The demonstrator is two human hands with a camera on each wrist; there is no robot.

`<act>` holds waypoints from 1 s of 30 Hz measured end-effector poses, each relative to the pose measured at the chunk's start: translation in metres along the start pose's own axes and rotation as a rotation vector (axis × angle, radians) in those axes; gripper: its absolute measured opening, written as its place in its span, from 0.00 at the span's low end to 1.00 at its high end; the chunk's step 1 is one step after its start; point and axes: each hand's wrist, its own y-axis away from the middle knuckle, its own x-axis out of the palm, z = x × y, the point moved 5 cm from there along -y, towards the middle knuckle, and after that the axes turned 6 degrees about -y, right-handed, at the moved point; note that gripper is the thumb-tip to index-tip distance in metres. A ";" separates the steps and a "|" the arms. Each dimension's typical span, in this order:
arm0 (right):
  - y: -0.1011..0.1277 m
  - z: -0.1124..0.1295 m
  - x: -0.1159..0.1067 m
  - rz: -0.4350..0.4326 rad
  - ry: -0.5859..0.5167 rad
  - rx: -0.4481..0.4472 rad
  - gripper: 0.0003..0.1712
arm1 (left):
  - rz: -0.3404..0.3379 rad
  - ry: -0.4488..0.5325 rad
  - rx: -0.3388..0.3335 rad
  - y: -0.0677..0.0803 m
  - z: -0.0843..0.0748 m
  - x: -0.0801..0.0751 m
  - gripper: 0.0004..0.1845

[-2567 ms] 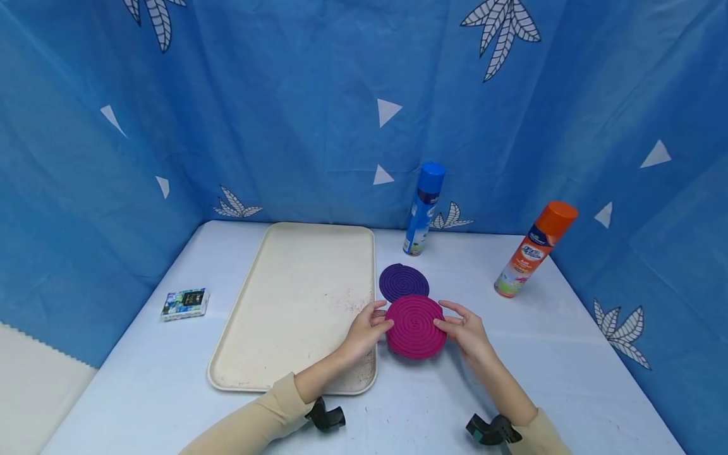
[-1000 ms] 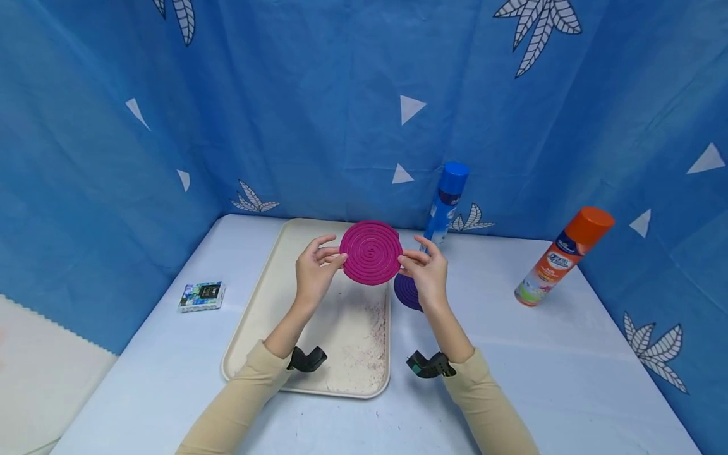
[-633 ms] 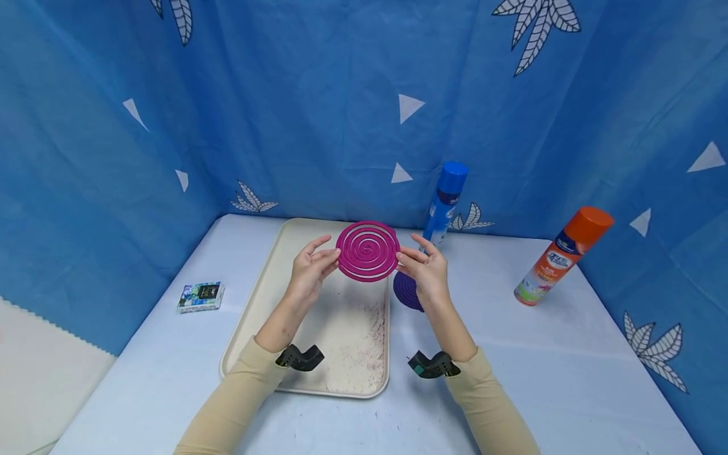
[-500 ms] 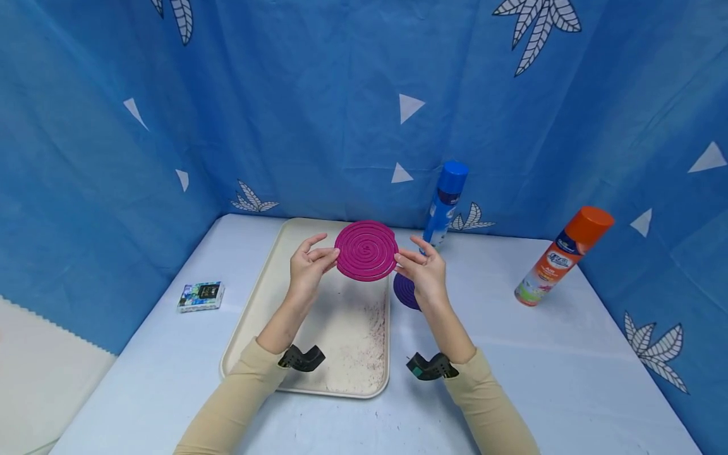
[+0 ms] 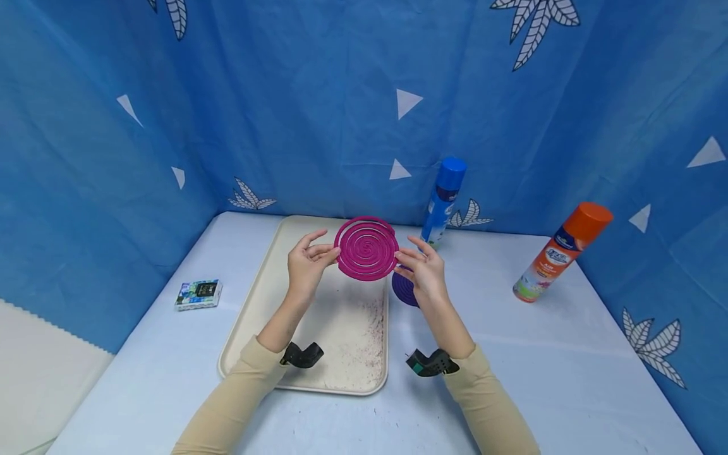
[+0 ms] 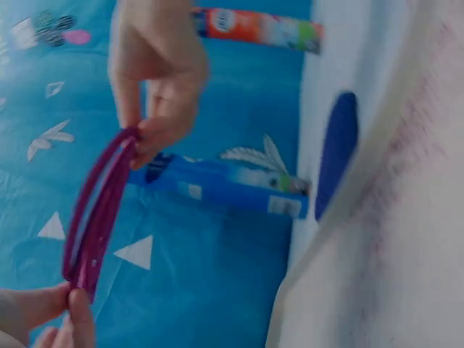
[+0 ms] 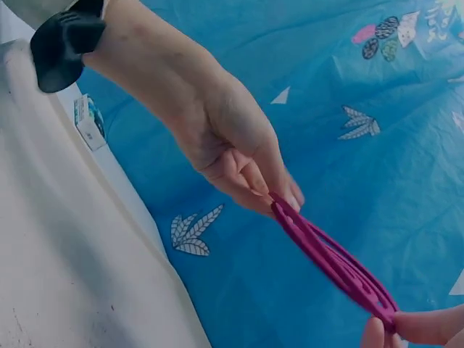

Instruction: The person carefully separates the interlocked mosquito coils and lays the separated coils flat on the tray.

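Above the tray (image 5: pixel 267 328): pink coil (image 5: pixel 366 248), lifted off the table.
Left hand (image 5: pixel 306 265): pinches its left rim.
Right hand (image 5: pixel 423 272): pinches its right rim.
Change: rings now gapped, tight half a second ago.
Purple coil (image 5: pixel 402 289): unmoved on table.

left arm (image 5: pixel 239 395) — beige long sleeve | right arm (image 5: pixel 489 404) — same beige sleeve | black camera mount (image 5: pixel 301 354) strapped at each wrist

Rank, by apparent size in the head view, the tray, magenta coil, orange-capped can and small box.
1. tray
2. magenta coil and orange-capped can: too alike to rank; the coil is held up nearer the camera
3. small box
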 end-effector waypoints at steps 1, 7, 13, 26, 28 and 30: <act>0.000 0.000 0.001 0.010 0.008 -0.021 0.30 | 0.009 0.048 -0.067 -0.001 0.002 -0.001 0.25; -0.004 0.001 0.003 0.052 0.081 -0.167 0.29 | 0.085 0.071 -0.288 -0.007 0.012 -0.003 0.30; -0.008 -0.002 0.002 0.038 0.108 -0.154 0.29 | 0.128 0.053 -0.304 -0.011 0.013 -0.003 0.32; -0.016 -0.012 -0.009 -0.069 0.042 -0.003 0.28 | -0.159 0.145 -0.246 -0.031 0.029 -0.044 0.29; -0.018 -0.013 -0.011 -0.077 0.044 -0.003 0.28 | -0.240 0.139 -0.245 -0.036 0.039 -0.057 0.29; -0.020 -0.014 -0.012 -0.081 0.052 0.010 0.28 | -0.298 0.128 -0.262 -0.038 0.050 -0.068 0.29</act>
